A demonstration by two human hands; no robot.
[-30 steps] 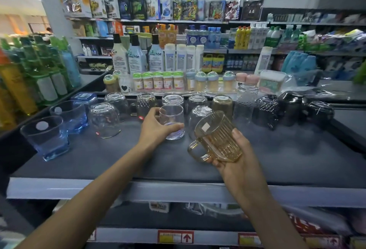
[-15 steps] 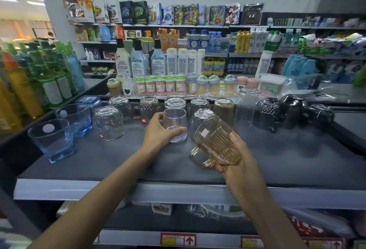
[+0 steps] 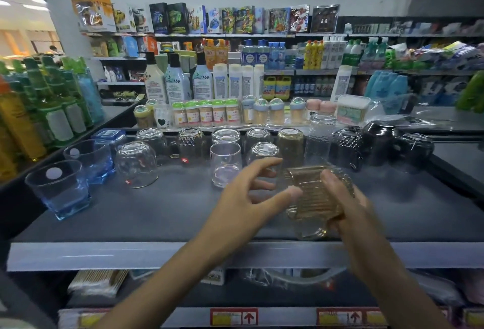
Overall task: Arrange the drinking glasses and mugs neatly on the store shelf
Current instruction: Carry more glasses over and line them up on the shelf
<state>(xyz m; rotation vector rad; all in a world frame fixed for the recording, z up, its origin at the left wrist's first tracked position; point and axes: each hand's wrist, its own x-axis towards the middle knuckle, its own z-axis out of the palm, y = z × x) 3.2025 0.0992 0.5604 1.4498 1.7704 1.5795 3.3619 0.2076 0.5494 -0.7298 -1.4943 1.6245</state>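
1. shelf (image 3: 157,213): dark grey top with a pale front edge, carrying glassware in loose rows.
2. amber mug (image 3: 311,192): ribbed and see-through. It is held in the air over the front right part of the shelf, tipped on its side with the handle low, toward the front edge. Its outline is blurred.
3. right hand (image 3: 351,208): curled round the amber mug from the right, thumb laid across its upper side.
4. left hand (image 3: 243,197): fingers spread apart, holding nothing. The thumb tip is at the mug's left wall; contact cannot be told.
5. clear tumbler (image 3: 225,163): upright, mouth up, on the shelf just beyond the left hand and apart from it.
6. round glass (image 3: 136,165): clear, mouth down, left of the clear tumbler and apart from it.
7. small clear glass (image 3: 264,152): mouth down, just right of the clear tumbler, partly hidden by the left hand's fingers.
8. back row, all mouth down and side by side:
   - amber glass (image 3: 290,145)
   - tall textured glass (image 3: 320,140) to its right
   - dark mugs (image 3: 379,140) at the right end
9. blue glasses (image 3: 59,190): two, squarish, upright, one behind the other at the shelf's left edge.
10. small jars (image 3: 207,114): green lids, in a row behind the glassware.
11. tall bottles (image 3: 172,79): standing behind the small jars.
12. price tags (image 3: 234,317): red arrow, on the rail of the lower shelf.
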